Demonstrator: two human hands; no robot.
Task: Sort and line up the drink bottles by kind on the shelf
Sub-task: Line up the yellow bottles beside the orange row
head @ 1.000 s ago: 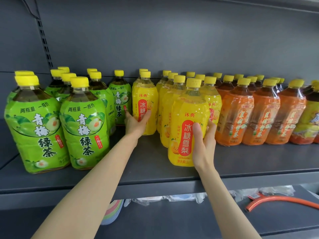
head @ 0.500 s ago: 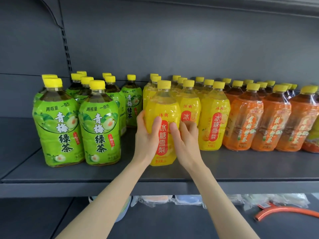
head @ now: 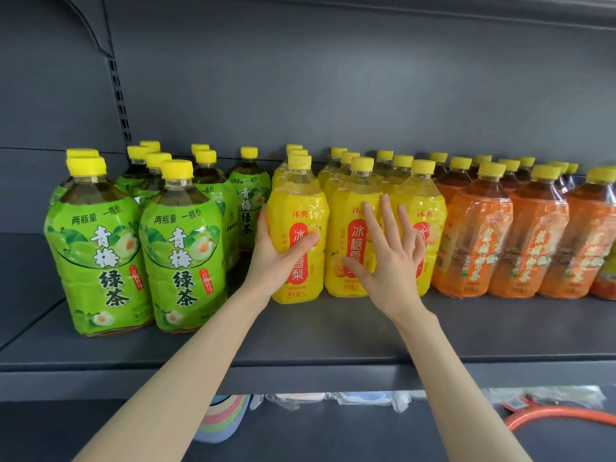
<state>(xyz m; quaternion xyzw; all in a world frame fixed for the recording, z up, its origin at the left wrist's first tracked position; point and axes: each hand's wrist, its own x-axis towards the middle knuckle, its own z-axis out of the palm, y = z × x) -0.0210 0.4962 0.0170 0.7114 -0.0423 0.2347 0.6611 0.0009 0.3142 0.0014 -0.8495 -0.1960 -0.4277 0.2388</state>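
L grip (head: pixel 278 261) clamped round front yellow bottle (head: pixel 300 201), 12 o'clock on shelf (head: pixel 316 331). R grip (head: pixel 390 265) fingers apart, flat vs neighbour bottle (head: pixel 346 208) at its 3. Risk: uneven shove tips either bottle back, toppling rows behind; green bottles (head: pixel 181 248) at 9 crowd it.

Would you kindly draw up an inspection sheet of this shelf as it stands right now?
Surface: dark grey shelf, bottles set back from its front edge.
Job's things: green bottles left, yellow bottles centre, orange bottles right, all upright in rows; the two front green ones stand furthest forward.
Clutter: nothing seen.
Hands: left hand grips the front-left yellow bottle; right hand open, fingers spread on the neighbouring yellow bottle.
Cables: dark cable at the upper-left upright; orange hose on the lower shelf.
Surroundings: grey back panel; pastel stack and clear packets below.
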